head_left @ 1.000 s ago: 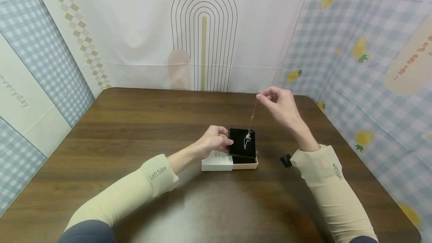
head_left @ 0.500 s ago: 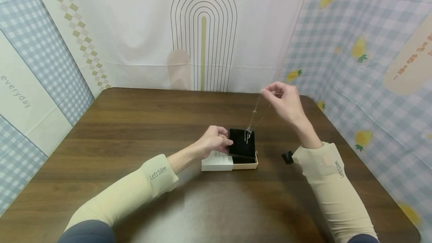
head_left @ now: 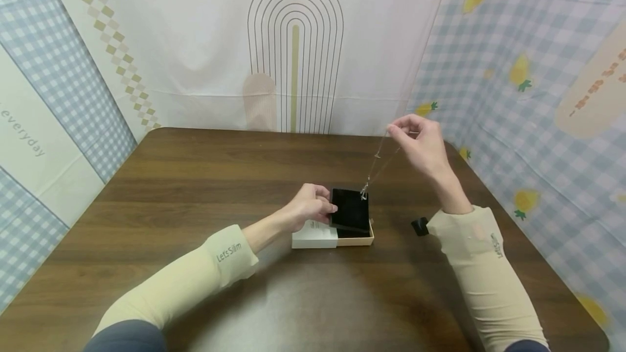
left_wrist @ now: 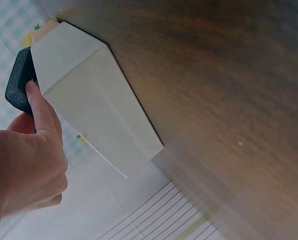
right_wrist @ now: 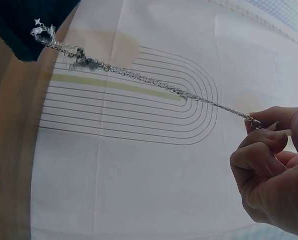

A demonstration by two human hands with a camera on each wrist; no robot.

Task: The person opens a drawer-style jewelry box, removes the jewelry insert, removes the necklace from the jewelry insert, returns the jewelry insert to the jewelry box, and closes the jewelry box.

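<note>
Between thumb and fingertips, my right hand [head_left: 421,143] pinches a thin silver necklace [head_left: 375,164] near its clasp, shown close up in the right wrist view. The chain slants down leftward, and its charms [right_wrist: 44,35] hang at the far right corner of a black foam pad [head_left: 349,209]; whether they touch it I cannot tell. My left hand [head_left: 310,205] grips the pad by its left edge, thumb on top. The pad is tilted above a small white box [head_left: 314,235], whose pale orange-edged drawer [head_left: 355,241] is slid partly out to the right.
A brown wooden table [head_left: 220,178] bears the box near its middle. Close to the right sleeve a small black object [head_left: 419,226] shows, its kind unclear. Patterned cloth [head_left: 381,42] hangs behind the table and along both sides.
My right hand has moved up and to the right. The necklace has risen with it, its charms shifting from the pad's middle to its far right corner. The left hand stays nearly still.
</note>
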